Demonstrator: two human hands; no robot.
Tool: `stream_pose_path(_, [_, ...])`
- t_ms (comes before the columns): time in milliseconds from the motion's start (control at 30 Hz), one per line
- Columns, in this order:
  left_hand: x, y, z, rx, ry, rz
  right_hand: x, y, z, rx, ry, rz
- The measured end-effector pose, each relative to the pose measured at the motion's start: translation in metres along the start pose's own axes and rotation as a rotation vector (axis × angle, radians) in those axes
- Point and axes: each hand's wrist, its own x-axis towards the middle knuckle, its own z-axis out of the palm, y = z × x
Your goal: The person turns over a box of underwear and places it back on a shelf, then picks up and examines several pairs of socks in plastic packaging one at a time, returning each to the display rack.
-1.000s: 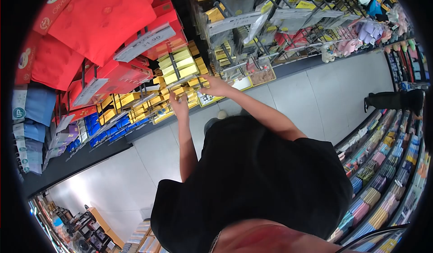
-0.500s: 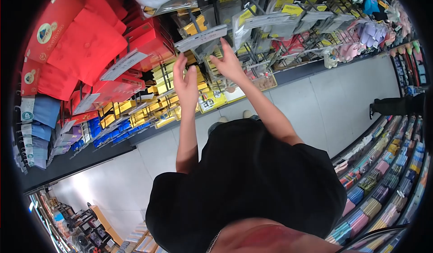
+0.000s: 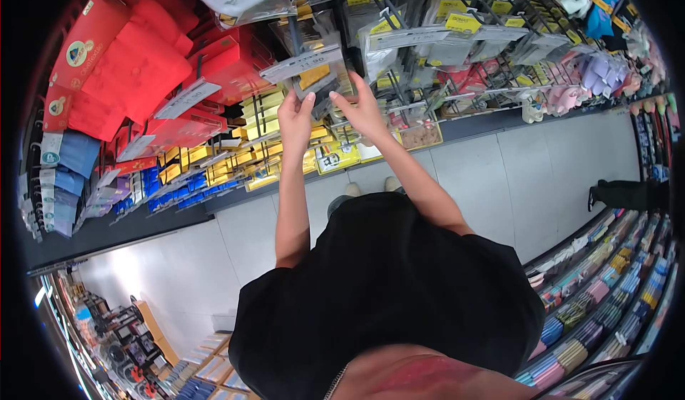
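Observation:
A clear plastic packet (image 3: 322, 88) with dark contents and a yellow label hangs on the rack, partly behind a white price tag (image 3: 303, 62). My left hand (image 3: 295, 123) is closed on the packet's left side, its thumb at the lower edge. On the opposite side, my right hand (image 3: 364, 111) pinches the packet between thumb and fingers. The price tag sits just above both hands. What the packet holds is too dark to make out.
Red boxed packs (image 3: 121, 79) hang at the left, above yellow-edged packs (image 3: 214, 164). Rows of clear packets (image 3: 457, 32) fill the rack to the right. Shelves of folded goods (image 3: 592, 293) stand behind on the right. A dark-clothed leg (image 3: 628, 194) shows at the far right.
Both hands have closed in from beside the price tag onto the packet below it. The view has shifted slightly.

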Motion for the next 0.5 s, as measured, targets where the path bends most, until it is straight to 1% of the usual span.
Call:
stream_pose_path(33, [-0.005, 0.005, -0.002, 0.008, -0.006, -0.005, -0.004, 0.005, -0.001, -0.033, 0.033, -0.005])
stream_pose_path(100, [-0.015, 0.015, -0.004, 0.025, -0.023, -0.019, -0.019, 0.011, -0.005, -0.056, 0.011, -0.010])
stream_pose_path(167, [-0.026, 0.025, -0.004, 0.000, -0.032, -0.024, -0.033, 0.000, -0.013, -0.002, -0.079, 0.018])
stream_pose_path(233, [-0.036, 0.034, -0.004, 0.021, -0.050, -0.090, -0.044, -0.012, -0.022, 0.059, -0.089, 0.027])
stream_pose_path(267, [-0.043, 0.032, -0.009, 0.047, -0.057, -0.198, -0.048, -0.016, -0.029, 0.057, -0.125, 0.013])
stream_pose_path(300, [-0.050, 0.037, -0.008, 0.051, -0.040, -0.202, -0.051, -0.017, -0.033, 0.054, -0.162, -0.004])
stream_pose_path(367, [-0.064, 0.050, 0.000, -0.104, -0.063, -0.271, -0.057, -0.005, -0.040, 0.079, -0.162, -0.018])
stream_pose_path(433, [-0.075, 0.044, -0.002, -0.047, -0.054, -0.273, -0.064, -0.010, -0.051, 0.385, -0.424, 0.161])
stream_pose_path(467, [-0.081, 0.036, -0.004, -0.081, -0.055, -0.329, -0.070, -0.013, -0.054, 0.378, -0.380, 0.173])
stream_pose_path(500, [-0.086, 0.031, -0.005, -0.116, -0.057, -0.386, -0.074, -0.017, -0.057, 0.382, -0.389, 0.180])
